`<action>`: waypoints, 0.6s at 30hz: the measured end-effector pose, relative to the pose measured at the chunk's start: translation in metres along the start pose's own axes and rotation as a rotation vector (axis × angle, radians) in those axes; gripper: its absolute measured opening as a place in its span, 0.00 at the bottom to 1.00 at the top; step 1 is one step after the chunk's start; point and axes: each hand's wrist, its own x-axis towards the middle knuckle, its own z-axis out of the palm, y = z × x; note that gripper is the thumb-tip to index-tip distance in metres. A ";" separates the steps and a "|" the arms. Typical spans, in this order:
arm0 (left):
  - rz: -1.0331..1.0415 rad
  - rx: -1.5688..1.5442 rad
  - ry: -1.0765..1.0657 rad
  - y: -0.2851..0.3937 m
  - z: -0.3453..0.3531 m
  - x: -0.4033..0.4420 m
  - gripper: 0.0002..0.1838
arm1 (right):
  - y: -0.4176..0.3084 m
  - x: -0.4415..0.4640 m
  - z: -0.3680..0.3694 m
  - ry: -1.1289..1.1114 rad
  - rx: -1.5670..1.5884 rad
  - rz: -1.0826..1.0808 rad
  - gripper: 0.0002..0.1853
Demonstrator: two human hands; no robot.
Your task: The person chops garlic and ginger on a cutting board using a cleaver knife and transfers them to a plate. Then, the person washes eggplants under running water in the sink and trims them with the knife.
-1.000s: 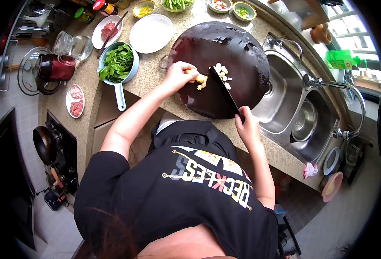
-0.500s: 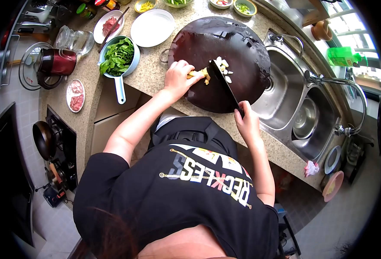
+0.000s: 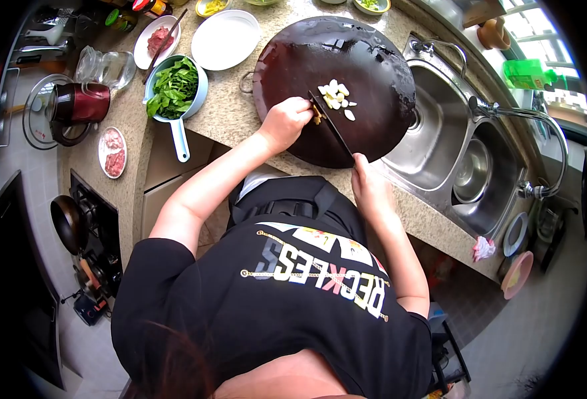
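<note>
On the dark round board (image 3: 373, 66), my left hand (image 3: 285, 124) is closed on a yellowish-brown piece of ginger (image 3: 318, 120), mostly hidden by the fingers and the blade. My right hand (image 3: 372, 187) grips the handle of a dark knife (image 3: 335, 131). The blade stands on edge right against the ginger, its tip near my left fingertips. Beyond the blade lies a small heap of pale, peeled garlic pieces (image 3: 334, 96), with one piece apart from the rest.
Left of the board are a blue pot of leafy greens (image 3: 200, 100), an empty white plate (image 3: 226, 40), a plate of meat (image 3: 140, 50) and a smaller meat dish (image 3: 103, 159). A double steel sink (image 3: 426, 159) lies at the right.
The knife has turned flatter to the view and moved left, away from the garlic and against the ginger. My left fingers have drawn in over the ginger.
</note>
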 end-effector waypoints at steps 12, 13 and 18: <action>-0.040 -0.069 0.032 -0.007 0.004 0.000 0.08 | -0.013 0.062 0.021 -0.231 -0.089 -0.013 0.12; -0.048 -0.069 0.017 -0.008 0.004 -0.001 0.08 | -0.013 0.068 0.030 -0.195 -0.088 -0.011 0.12; -0.024 -0.079 0.114 -0.006 0.005 0.000 0.08 | -0.008 0.069 0.033 -0.094 -0.083 -0.023 0.09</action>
